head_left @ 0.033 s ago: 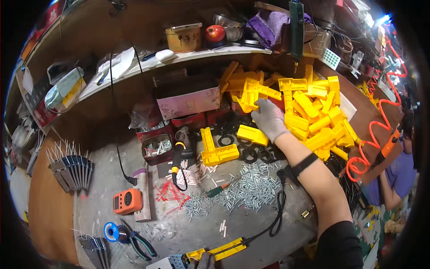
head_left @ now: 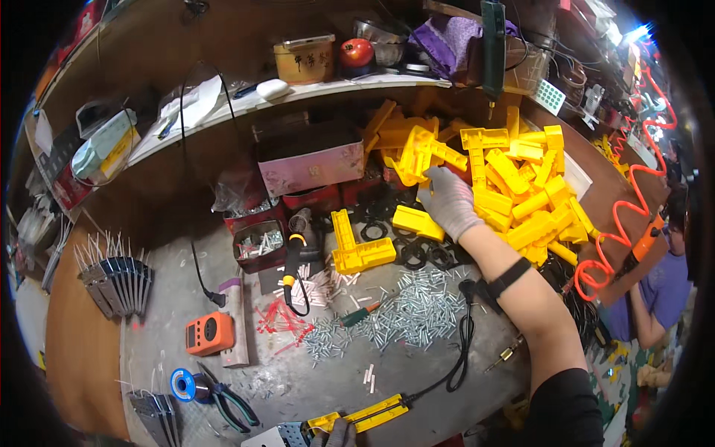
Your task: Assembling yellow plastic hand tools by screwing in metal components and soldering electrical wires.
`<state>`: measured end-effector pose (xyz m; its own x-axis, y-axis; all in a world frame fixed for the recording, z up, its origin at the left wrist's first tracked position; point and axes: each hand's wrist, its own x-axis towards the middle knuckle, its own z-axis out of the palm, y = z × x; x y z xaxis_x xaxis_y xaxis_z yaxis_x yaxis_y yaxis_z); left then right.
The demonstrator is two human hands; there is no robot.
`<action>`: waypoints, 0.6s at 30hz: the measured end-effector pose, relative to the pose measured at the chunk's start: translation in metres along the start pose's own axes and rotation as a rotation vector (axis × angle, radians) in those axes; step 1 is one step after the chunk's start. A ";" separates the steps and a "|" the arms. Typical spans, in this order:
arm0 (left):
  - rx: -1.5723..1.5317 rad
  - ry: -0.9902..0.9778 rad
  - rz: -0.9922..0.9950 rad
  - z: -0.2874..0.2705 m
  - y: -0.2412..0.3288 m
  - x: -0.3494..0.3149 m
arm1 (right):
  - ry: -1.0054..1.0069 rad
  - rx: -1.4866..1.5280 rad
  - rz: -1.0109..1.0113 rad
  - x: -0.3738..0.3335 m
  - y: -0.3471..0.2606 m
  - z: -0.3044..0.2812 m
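My right hand [head_left: 450, 203], in a pale grey glove, reaches to the far right. Its fingertips are closed on the edge of a yellow L-shaped plastic housing [head_left: 418, 155] at the left of a heap of similar yellow parts [head_left: 532, 223]. At the bottom edge, my left hand [head_left: 340, 434], gloved and mostly cut off, holds down an open yellow handle shell [head_left: 380, 414]. A black cord [head_left: 439, 387] runs out of the shell, and a perforated metal plate [head_left: 279, 436] joins its left end. Another L-shaped housing [head_left: 365, 257] lies mid-bench.
Loose screws [head_left: 421, 309] and a screwdriver [head_left: 359, 315] lie mid-bench. Pliers [head_left: 231, 402], a solder spool [head_left: 186, 385] and an orange meter [head_left: 209, 333] are at the left. A power screwdriver [head_left: 492, 56] hangs above the heap; a coiled red hose [head_left: 622, 212] hangs right.
The yellow housing at my right fingertips has tilted slightly. My left hand stays where it was.
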<state>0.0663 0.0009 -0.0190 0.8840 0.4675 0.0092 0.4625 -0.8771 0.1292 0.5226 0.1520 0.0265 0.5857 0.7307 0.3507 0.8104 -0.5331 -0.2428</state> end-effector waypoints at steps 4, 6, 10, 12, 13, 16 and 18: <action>0.003 -0.114 -0.026 -0.002 -0.002 0.003 | -0.344 -0.106 -0.079 -0.009 0.001 -0.020; 0.010 -0.143 -0.026 -0.004 -0.004 0.005 | -0.248 -0.079 -0.117 -0.003 0.004 -0.012; 0.052 -0.033 0.007 0.002 -0.005 0.003 | 0.092 -0.036 -0.194 0.045 0.012 -0.006; 0.084 -0.099 0.016 0.004 -0.005 0.002 | 0.174 -0.027 0.057 0.071 -0.006 -0.006; 0.088 -0.093 -0.002 0.004 -0.005 0.002 | 0.129 -0.059 0.120 0.076 -0.018 -0.007; 0.003 -0.125 -0.062 -0.001 -0.003 0.003 | 0.091 -0.156 0.252 0.086 -0.030 0.021; 0.000 -0.095 -0.029 -0.004 -0.003 0.003 | 0.073 -0.253 0.243 0.092 -0.033 0.023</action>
<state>0.0669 0.0056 -0.0152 0.8727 0.4802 -0.0884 0.4881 -0.8634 0.1276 0.5502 0.2466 0.0455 0.7512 0.5423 0.3763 0.6144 -0.7829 -0.0983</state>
